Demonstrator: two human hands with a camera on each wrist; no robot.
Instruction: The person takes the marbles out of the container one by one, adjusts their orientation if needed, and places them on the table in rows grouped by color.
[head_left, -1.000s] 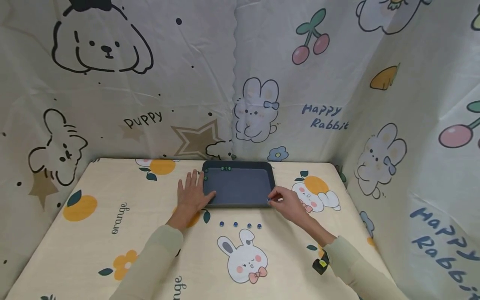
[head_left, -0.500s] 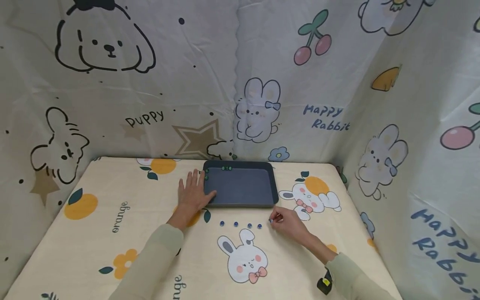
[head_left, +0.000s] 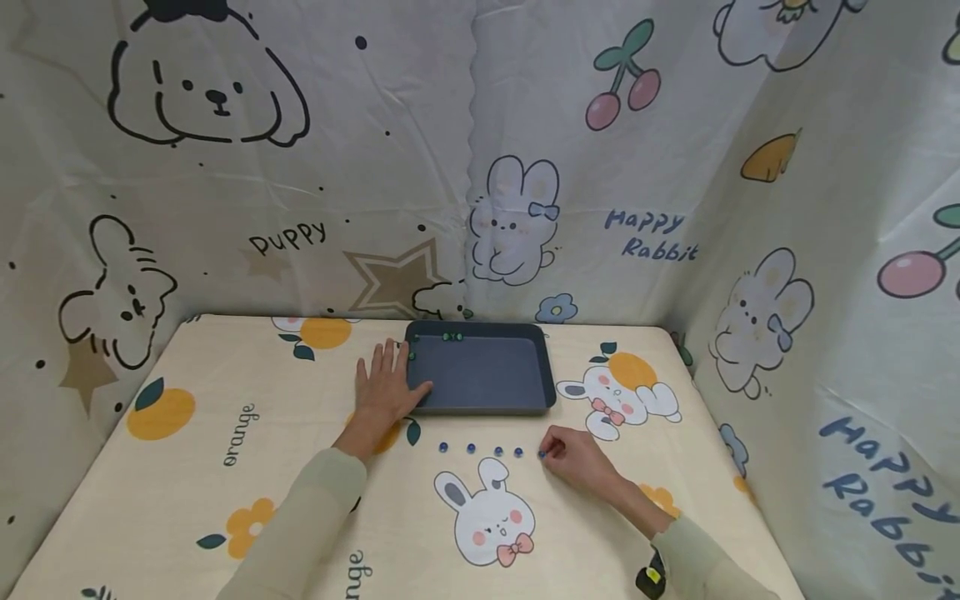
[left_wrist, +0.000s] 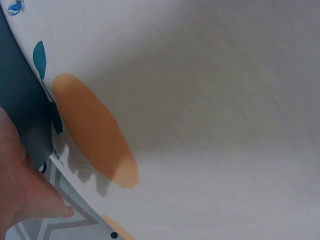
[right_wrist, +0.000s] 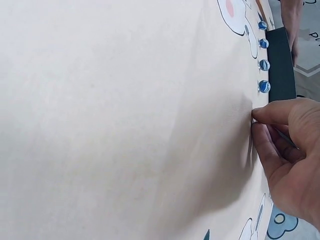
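My right hand (head_left: pixel 576 457) pinches a blue marble (head_left: pixel 542 454) between thumb and fingertips, down at the tablecloth in front of the tray's right corner. The pinched marble lines up with a row of several blue glass marbles (head_left: pixel 471 448), at the right end; in the right wrist view the swirled marbles (right_wrist: pixel 264 65) run up toward the far edge. My left hand (head_left: pixel 384 385) lies with straight fingers against the left side of the dark grey tray (head_left: pixel 480 412), thumb across its near left corner. Several green marbles (head_left: pixel 452 337) sit inside the tray along its back and left sides.
A cream tablecloth (head_left: pixel 300 500) with rabbit and orange prints covers the table. Printed fabric walls (head_left: pixel 405 167) rise right behind the tray and on the right side. A black wrist strap device (head_left: pixel 651 577) sits at my right sleeve.
My right hand has come away from the tray's near right corner, toward me, bringing the blue marble down to the right end of the row. My left hand stays on the tray.
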